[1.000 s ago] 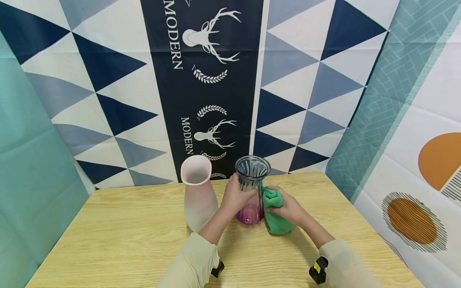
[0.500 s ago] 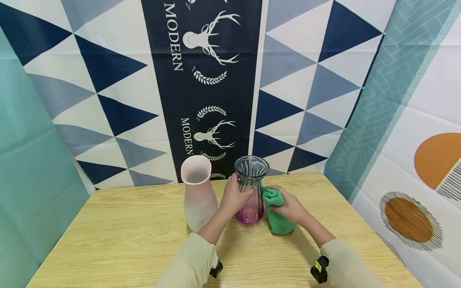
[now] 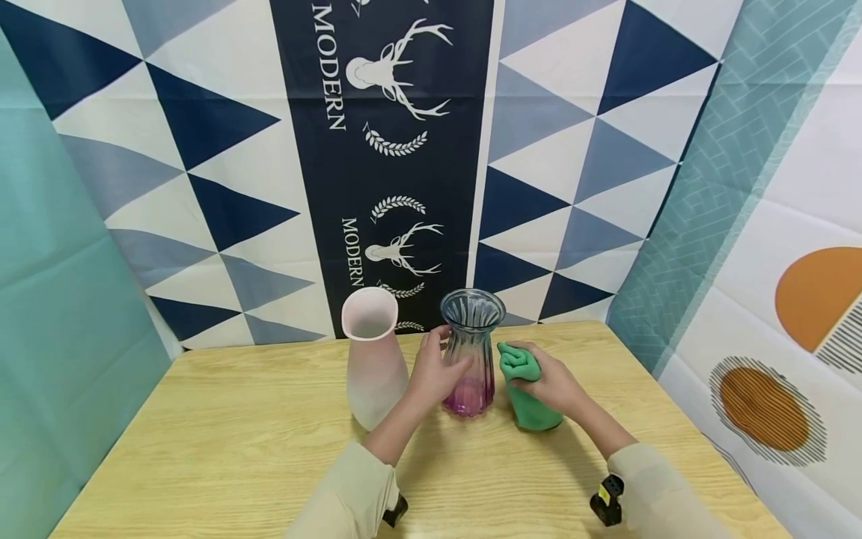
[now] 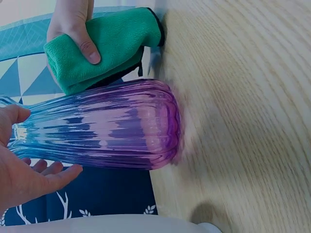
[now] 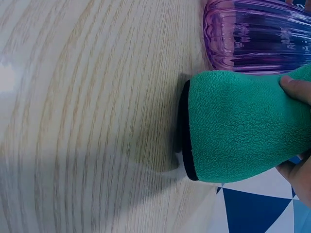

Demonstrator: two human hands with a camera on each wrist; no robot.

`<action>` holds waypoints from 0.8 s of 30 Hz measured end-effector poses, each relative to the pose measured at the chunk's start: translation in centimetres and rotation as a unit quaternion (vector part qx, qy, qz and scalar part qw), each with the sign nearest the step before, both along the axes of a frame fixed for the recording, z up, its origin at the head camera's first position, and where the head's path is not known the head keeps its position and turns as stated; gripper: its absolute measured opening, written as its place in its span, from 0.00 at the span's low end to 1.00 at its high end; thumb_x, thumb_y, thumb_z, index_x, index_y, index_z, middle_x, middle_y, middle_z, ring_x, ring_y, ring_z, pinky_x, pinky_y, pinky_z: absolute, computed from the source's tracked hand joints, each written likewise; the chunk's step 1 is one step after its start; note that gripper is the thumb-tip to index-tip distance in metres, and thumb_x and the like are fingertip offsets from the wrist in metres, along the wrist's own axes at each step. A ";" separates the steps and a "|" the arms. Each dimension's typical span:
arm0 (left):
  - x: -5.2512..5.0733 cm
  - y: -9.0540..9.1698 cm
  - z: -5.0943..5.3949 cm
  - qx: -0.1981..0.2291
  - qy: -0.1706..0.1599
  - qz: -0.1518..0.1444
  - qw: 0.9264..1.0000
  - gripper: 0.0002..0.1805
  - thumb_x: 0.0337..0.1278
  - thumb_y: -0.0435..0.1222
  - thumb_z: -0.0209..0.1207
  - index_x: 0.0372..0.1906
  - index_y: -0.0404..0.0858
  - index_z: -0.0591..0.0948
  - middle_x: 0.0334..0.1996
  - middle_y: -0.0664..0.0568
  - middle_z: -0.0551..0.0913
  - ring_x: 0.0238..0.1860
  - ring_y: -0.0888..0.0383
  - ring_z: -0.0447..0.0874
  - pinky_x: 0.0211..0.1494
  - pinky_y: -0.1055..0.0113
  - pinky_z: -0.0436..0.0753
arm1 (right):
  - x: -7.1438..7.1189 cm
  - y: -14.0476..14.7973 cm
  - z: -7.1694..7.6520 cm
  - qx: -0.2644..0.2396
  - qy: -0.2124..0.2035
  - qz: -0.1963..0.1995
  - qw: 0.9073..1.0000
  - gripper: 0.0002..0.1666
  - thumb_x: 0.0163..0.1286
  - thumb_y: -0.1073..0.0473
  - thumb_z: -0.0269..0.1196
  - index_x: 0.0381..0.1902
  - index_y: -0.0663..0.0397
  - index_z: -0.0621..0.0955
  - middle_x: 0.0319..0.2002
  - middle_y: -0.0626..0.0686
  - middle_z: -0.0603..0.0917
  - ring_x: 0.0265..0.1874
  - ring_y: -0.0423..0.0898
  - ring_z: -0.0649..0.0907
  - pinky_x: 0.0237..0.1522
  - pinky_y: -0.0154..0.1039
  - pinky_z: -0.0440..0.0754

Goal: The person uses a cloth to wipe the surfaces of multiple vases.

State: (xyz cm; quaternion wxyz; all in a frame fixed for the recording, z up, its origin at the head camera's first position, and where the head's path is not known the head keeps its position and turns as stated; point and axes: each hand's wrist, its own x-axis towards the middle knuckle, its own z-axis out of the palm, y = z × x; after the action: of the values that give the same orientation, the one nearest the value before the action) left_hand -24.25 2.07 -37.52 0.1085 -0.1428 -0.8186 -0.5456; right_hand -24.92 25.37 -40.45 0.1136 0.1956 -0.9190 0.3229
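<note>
A ribbed glass vase (image 3: 471, 382), blue at the top and purple at the base, stands upright on the table. My left hand (image 3: 431, 374) is at the vase's left side, its thumb by the neck; in the left wrist view its fingers (image 4: 60, 179) look fairly straight along the glass rather than wrapped round it. My right hand (image 3: 557, 385) grips a folded green towel (image 3: 533, 408) with a dark edge, thumb on the near side. The towel stands just right of the vase, with a small gap between them in the head view.
A pale pink-to-white vase (image 3: 373, 367) stands left of the glass one, close to my left forearm. The wooden table (image 3: 256, 449) ends at a patterned cloth backdrop (image 3: 404, 172). Further hangings (image 3: 761, 314) close off the right side.
My right hand has moved slightly right with the towel, away from the glass vase. My left hand has drawn back a little to the left. Both vases stay standing.
</note>
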 end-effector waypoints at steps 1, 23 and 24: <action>0.1 0.0 0.0 0.000 0.003 -0.001 1.000 0.33 0.52 0.40 0.63 0.62 0.32 0.65 0.59 0.40 0.70 0.58 0.46 0.72 0.61 0.55 0.74 | 0.0 0.1 0.0 0.003 0.002 -0.001 1.000 0.40 0.54 0.63 0.70 0.64 0.52 0.67 0.57 0.62 0.77 0.54 0.62 0.77 0.52 0.59 0.75; 3.0 -1.9 -0.1 -0.023 0.024 -0.024 0.999 0.31 0.54 0.41 0.62 0.62 0.34 0.67 0.59 0.43 0.71 0.57 0.45 0.74 0.57 0.53 0.77 | 0.0 1.1 0.6 0.139 0.093 -0.018 0.986 0.41 0.52 0.69 0.69 0.64 0.53 0.69 0.57 0.62 0.77 0.52 0.62 0.78 0.49 0.59 0.77; 3.2 -2.0 -0.1 -0.024 0.022 -0.026 0.999 0.31 0.54 0.41 0.62 0.62 0.35 0.67 0.59 0.43 0.71 0.57 0.45 0.74 0.57 0.54 0.77 | 0.0 1.2 0.6 0.148 0.099 -0.020 0.984 0.41 0.51 0.69 0.70 0.64 0.52 0.69 0.56 0.62 0.77 0.51 0.62 0.78 0.48 0.58 0.78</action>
State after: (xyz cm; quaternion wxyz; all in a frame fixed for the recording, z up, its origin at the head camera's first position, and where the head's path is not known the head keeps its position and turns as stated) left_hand -21.05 0.04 -37.66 0.1088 -0.1788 -0.8247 -0.5254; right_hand -24.88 26.53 -39.89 0.1799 0.2232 -0.9446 0.1597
